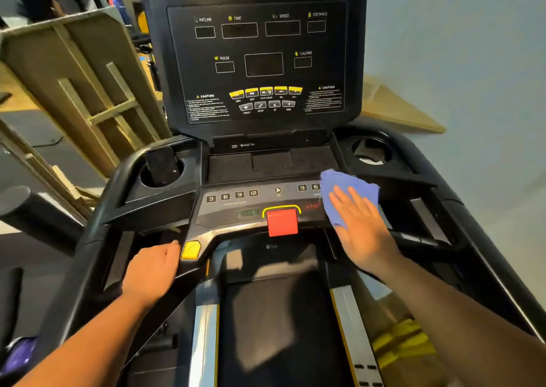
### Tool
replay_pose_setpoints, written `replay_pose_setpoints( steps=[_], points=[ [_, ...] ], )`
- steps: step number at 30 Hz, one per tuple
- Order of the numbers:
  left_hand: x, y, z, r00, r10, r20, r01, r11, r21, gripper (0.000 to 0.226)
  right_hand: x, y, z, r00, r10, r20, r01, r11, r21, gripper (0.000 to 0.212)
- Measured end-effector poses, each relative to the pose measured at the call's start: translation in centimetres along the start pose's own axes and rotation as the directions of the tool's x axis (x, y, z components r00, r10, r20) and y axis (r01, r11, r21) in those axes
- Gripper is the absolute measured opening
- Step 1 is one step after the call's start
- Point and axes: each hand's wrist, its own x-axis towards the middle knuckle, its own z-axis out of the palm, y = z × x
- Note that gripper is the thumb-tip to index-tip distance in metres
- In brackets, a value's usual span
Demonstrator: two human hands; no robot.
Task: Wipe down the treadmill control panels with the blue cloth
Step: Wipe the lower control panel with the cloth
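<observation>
- The blue cloth (348, 191) lies on the right end of the lower button panel (251, 206) of the treadmill, just right of the red stop button (282, 222).
- The right hand (362, 227) lies flat on the cloth with its fingers straight and spread. It presses the cloth down and does not pinch it.
- The cloth hides some of the number buttons on that side.
- The left hand (153, 271) is curled round the black handle bar (88, 239), next to the yellow button (190, 250).
- The cloth looks soft, thin and light. It will bunch up and slide easily, so I think a flat palm in the middle of it is the best way to move it.
- The panel looks hard and smooth, so the cloth should glide. A hard push could press a button by mistake.
- The big screen panel (260, 61) stands up behind, dark, and nothing touches it.
- A dark phone (161, 163) stands in the left cup holder (165, 177). The right cup holder (372, 150) has no cup in it.
- I think the left side of the lower panel and the big screen still need a wipe.
</observation>
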Motion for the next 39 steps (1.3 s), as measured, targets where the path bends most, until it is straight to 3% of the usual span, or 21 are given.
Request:
replay_pose_setpoints(
  steps=[2,3,7,10,13,16,17,19,22,27,31,34,36,39],
  points=[
    [0.0,0.0,0.0,1.0,0.005,-0.008,-0.005,1.0,0.008,0.052,2.9,-2.3,0.6,0.98,0.198,-0.014,-0.198,0.98,-0.004,0.064],
    [-0.1,0.1,-0.1,1.0,0.008,-0.006,-0.008,1.0,0.007,0.051,4.1,-4.1,0.8,0.974,0.225,-0.012,-0.224,0.974,0.027,0.064],
    [-0.2,0.2,-0.2,1.0,-0.005,0.002,0.005,1.0,-0.012,0.052,3.9,-5.1,1.7,0.988,-0.104,0.118,0.11,0.993,-0.042,0.063],
    [0.0,0.2,0.0,1.0,-0.024,0.012,0.024,0.999,-0.024,0.053,0.3,-0.7,0.7,0.976,-0.195,0.1,0.2,0.979,-0.034,0.063],
    [-0.1,0.1,0.0,1.0,-0.015,0.008,0.015,0.999,-0.043,0.052,0.4,1.1,-0.3,0.998,-0.046,0.035,0.046,0.999,-0.017,0.058],
    [-0.1,-0.1,0.0,1.0,0.001,0.005,-0.001,0.999,-0.046,0.052,4.0,-4.5,0.6,0.972,0.232,0.035,-0.232,0.973,-0.008,0.06],
    [-0.2,-0.1,0.1,1.0,0.002,0.004,-0.002,0.999,-0.046,0.052,4.8,-6.9,1.0,0.974,0.219,0.05,-0.22,0.976,0.006,0.062],
    [-0.2,-0.1,0.0,1.0,-0.007,0.005,0.007,0.999,-0.046,0.052,5.3,-9.8,1.5,0.994,0.051,0.099,-0.053,0.999,0.013,0.063],
    [-0.1,-0.2,0.0,1.0,0.008,-0.004,-0.008,0.999,-0.047,0.052,4.7,-8.2,0.8,0.984,-0.09,0.156,0.077,0.993,0.092,0.06],
    [-0.2,-0.1,0.1,1.0,0.006,-0.028,-0.008,0.997,-0.078,0.054,4.6,-9.2,0.4,0.984,0.04,0.174,-0.049,0.998,0.048,0.061],
    [-0.5,-0.3,-0.2,1.0,0.007,-0.007,-0.008,0.993,-0.115,0.057,6.4,-12.1,0.6,0.966,-0.111,0.234,0.087,0.99,0.11,0.061],
    [-0.2,-0.3,-0.2,1.0,0.003,-0.002,-0.004,0.994,-0.113,0.056,3.5,-11.0,0.5,0.976,-0.117,0.186,0.094,0.987,0.13,0.062],
    [-0.5,-0.2,-0.1,1.0,0.015,-0.02,-0.017,0.993,-0.12,0.054,1.1,-11.0,0.7,0.967,-0.117,0.224,0.093,0.989,0.114,0.065],
    [-0.3,-0.3,-0.1,0.999,0.025,-0.022,-0.028,0.989,-0.144,0.054,3.3,-11.7,1.1,0.983,-0.104,0.151,0.088,0.991,0.105,0.064]
  ],
)
